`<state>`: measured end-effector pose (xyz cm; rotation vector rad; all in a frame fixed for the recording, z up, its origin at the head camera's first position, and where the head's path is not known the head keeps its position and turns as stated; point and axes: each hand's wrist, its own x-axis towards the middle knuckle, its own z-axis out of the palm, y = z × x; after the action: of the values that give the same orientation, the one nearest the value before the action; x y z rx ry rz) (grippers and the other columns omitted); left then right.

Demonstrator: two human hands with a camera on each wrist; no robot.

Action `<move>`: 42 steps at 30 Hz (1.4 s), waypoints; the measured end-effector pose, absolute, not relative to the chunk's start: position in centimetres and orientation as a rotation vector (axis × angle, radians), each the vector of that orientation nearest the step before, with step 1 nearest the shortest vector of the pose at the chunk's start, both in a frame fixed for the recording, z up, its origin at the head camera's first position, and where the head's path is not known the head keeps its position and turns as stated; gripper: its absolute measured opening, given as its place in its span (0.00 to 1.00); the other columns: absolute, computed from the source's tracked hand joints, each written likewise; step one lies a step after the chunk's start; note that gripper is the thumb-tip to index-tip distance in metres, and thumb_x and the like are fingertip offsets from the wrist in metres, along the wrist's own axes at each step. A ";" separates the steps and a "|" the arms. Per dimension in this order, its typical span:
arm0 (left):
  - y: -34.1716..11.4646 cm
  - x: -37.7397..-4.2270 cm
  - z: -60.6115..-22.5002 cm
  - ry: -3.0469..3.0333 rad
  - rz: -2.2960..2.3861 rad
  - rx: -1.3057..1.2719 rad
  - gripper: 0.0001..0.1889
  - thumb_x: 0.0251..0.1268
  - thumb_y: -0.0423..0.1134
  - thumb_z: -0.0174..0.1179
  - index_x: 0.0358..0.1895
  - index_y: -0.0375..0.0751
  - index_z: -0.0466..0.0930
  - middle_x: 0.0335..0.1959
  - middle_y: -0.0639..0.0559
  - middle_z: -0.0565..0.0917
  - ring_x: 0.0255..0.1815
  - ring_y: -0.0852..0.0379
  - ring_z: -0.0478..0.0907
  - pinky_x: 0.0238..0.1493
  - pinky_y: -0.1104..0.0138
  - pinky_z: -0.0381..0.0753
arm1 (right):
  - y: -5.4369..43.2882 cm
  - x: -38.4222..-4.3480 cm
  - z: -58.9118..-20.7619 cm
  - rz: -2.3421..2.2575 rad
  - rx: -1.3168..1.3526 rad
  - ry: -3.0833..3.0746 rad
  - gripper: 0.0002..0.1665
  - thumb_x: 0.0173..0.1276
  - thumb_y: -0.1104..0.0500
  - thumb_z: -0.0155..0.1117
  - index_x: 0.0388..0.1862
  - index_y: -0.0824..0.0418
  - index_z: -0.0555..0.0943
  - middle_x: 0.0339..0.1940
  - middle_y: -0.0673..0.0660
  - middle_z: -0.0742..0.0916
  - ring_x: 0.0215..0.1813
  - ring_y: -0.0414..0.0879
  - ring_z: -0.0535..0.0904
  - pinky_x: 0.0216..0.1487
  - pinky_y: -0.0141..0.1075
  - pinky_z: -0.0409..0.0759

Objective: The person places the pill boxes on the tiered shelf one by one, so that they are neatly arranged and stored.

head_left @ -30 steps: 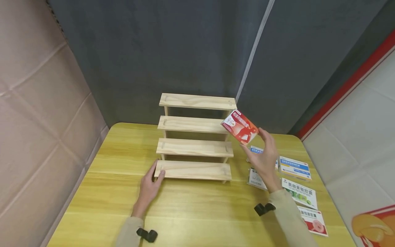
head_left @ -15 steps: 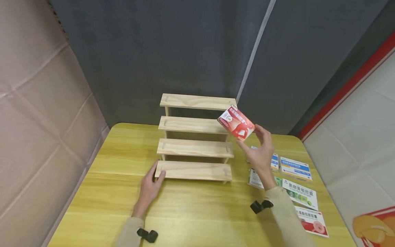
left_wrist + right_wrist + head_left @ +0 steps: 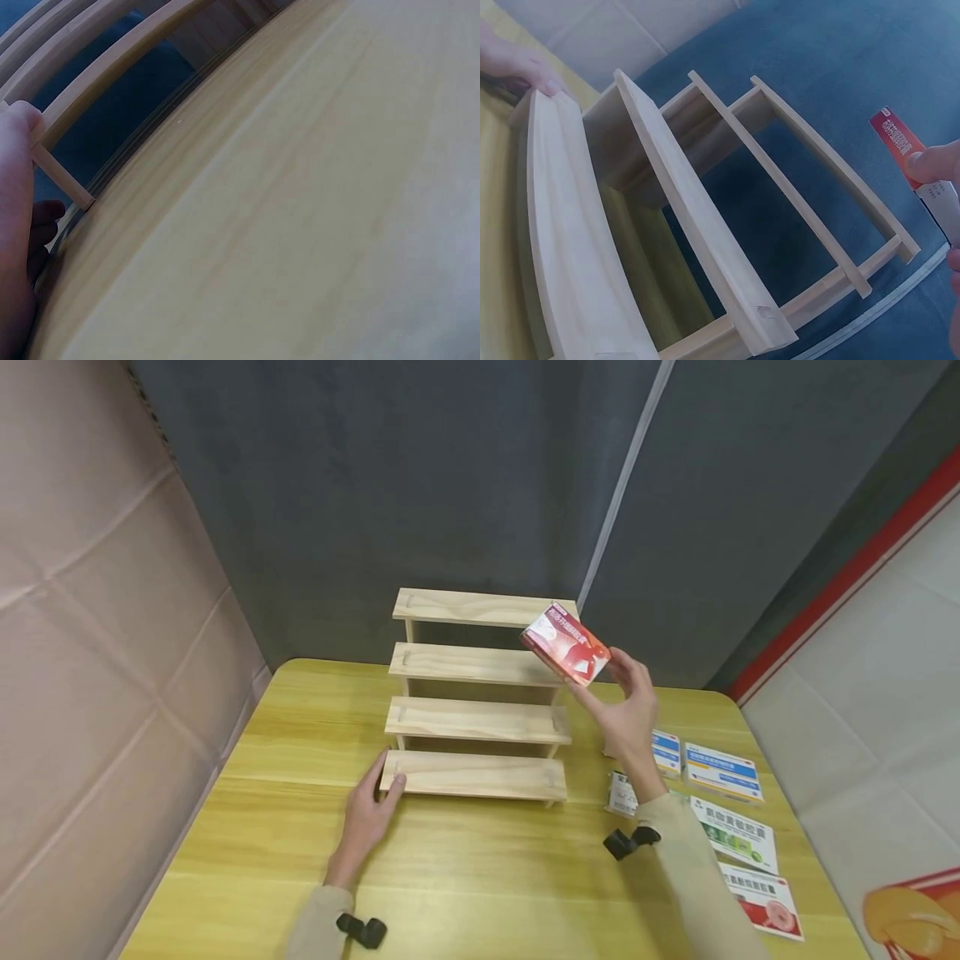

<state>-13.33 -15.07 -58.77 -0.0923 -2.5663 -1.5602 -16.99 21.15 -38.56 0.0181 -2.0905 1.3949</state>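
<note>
A red-and-white medicine box [image 3: 567, 644] hangs tilted in the air, in front of the right end of the upper boards. My right hand [image 3: 628, 714] pinches its lower right end between thumb and fingers. In the right wrist view the thumb presses on the box [image 3: 900, 148]. A stepped wooden display rack [image 3: 474, 773] of pale boards stands on the table. My left hand [image 3: 367, 814] holds the left end of its lowest board, thumb on top. The left wrist view shows the thumb on that board [image 3: 112, 71]; the other fingers are partly hidden behind the end.
On the right lie several more medicine boxes: a blue-and-white one [image 3: 723, 771], a green-and-white one [image 3: 735, 833] and a red-and-white one [image 3: 763, 900]. A small white box [image 3: 622, 794] is partly behind the right forearm. A dark curtain [image 3: 420, 477] hangs behind the table [image 3: 480, 877].
My right hand has carried the medicine box a little left and up, closer to the rack's top boards. The left hand keeps its hold on the lowest board.
</note>
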 end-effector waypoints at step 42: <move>-15.0 -13.4 -59.0 -2.538 -1.558 -0.061 0.34 0.76 0.55 0.56 0.80 0.49 0.59 0.78 0.41 0.65 0.78 0.35 0.62 0.78 0.40 0.61 | 18.4 -23.6 -37.1 1.347 0.138 -2.265 0.45 0.52 0.59 0.84 0.69 0.67 0.75 0.62 0.64 0.81 0.62 0.57 0.80 0.69 0.48 0.78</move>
<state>-13.36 -15.02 -59.04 -0.0613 -2.5379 -1.5576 -23.62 18.42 -37.11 0.1382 -2.2646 1.3472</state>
